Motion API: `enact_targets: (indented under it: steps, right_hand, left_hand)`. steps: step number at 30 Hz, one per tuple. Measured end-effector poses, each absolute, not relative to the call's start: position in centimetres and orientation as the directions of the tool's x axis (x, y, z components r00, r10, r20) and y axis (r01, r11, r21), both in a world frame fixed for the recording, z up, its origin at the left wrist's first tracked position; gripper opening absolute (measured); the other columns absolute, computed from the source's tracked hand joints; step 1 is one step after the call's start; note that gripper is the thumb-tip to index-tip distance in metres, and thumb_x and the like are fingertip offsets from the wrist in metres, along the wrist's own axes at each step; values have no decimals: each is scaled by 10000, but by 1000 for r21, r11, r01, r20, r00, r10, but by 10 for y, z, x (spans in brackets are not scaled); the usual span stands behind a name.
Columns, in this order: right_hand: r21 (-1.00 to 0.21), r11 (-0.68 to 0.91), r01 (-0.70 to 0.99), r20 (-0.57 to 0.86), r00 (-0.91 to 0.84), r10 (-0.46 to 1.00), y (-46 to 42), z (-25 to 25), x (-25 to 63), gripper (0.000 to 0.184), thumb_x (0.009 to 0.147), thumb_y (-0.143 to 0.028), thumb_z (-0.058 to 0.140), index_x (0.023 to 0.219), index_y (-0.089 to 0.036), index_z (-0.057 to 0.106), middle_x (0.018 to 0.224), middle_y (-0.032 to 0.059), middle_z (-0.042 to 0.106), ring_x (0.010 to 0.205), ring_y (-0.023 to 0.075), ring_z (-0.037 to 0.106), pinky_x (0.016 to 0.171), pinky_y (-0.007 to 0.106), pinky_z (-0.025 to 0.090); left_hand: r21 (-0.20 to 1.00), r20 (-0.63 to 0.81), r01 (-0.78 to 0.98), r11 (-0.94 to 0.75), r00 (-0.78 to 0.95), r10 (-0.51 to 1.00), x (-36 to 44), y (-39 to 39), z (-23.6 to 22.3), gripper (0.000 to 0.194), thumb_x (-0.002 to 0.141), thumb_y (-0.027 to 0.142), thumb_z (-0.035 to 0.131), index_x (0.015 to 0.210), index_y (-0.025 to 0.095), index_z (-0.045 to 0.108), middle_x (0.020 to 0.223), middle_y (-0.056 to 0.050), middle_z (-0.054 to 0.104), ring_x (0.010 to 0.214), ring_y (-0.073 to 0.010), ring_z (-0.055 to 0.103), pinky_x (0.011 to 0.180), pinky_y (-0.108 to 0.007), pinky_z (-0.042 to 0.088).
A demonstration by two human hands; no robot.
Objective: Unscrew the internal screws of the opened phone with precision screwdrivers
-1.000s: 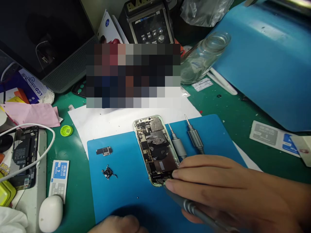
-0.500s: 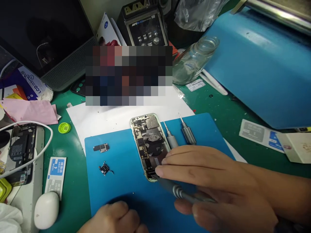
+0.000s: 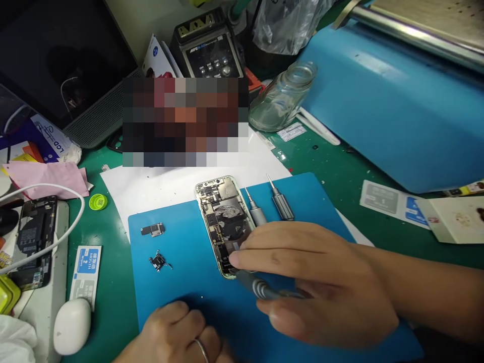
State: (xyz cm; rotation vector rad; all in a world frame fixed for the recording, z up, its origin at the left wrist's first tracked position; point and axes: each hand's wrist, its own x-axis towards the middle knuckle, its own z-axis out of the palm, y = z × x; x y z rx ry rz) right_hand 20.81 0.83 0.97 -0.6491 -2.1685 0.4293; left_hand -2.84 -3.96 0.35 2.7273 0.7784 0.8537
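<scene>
An opened phone (image 3: 227,224) with its circuit board and inner parts bare lies on the blue mat (image 3: 170,292). My right hand (image 3: 313,282) is closed around a slim grey tool with pale rings (image 3: 260,288), whose exact kind I cannot tell. Its fingertips rest over the phone's lower edge and hide the tool's tip. At the bottom, my left hand (image 3: 185,333), with a ring on one finger, is curled into a fist on the mat; its palm is hidden. A small metal bracket (image 3: 153,230) and a small black part with flex tails (image 3: 159,261) lie left of the phone.
Two grey screwdrivers (image 3: 282,201) lie right of the phone. A glass jar (image 3: 283,98) leans behind. At left are a white rounded case (image 3: 72,326), a green cap (image 3: 98,201), and another opened phone (image 3: 34,242) with a white cable (image 3: 71,227) over it.
The view has shifted, so the phone and mat appear further left. More of my left fist shows, ring included. My right hand stays at the phone's lower end with the grey tool.
</scene>
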Motion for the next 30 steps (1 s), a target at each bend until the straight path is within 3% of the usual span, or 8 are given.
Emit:
enact_targets:
  steps: [5,11,15,18,23,30]
  right_hand:
    - [-495,828,263,637,-539,552,6,-1,211,223,979,-215,575,1155,-321,663,1073,26,724,979,174,700,828,362,632]
    - [-495,837,233,612,-590,526,12,-4,216,312,1003,-138,481,1215,-301,642,1114,30,726,979,157,689,795,316,611]
    - [-465,850,246,557,-665,497,16,6,216,251,979,-75,545,1194,-184,614,1070,36,756,1002,131,676,874,292,590]
    - [-455,846,278,499,-707,501,20,11,214,163,1020,-80,495,1152,-100,589,891,19,757,876,90,677,849,242,570]
    - [-469,820,328,429,-727,536,24,12,213,151,1059,-126,414,1132,-133,546,735,-35,688,738,80,652,765,225,558]
    - [-484,811,329,471,-683,558,18,13,221,219,1011,-120,543,1223,-158,506,834,-36,732,876,66,671,876,206,556]
  left_hand:
    - [358,492,455,-815,650,579,-27,-42,3,370,1027,181,515,659,186,553,495,45,457,452,-126,369,441,-338,236]
    - [349,460,477,-807,663,591,-27,-40,8,218,1017,170,530,867,123,681,534,31,530,472,-137,453,447,-317,323]
    - [360,447,481,-799,663,600,-29,-38,10,168,985,142,556,883,110,686,555,17,551,478,-145,459,443,-324,308]
    - [363,445,475,-802,667,597,-30,-38,9,141,963,127,580,865,113,680,562,14,554,485,-146,452,448,-329,296]
    - [369,428,462,-806,685,589,-31,-39,8,130,948,130,590,864,115,688,583,10,544,524,-156,443,478,-342,284]
    - [384,420,450,-807,693,586,-30,-36,10,115,925,116,594,884,115,701,625,-5,557,575,-168,433,515,-353,256]
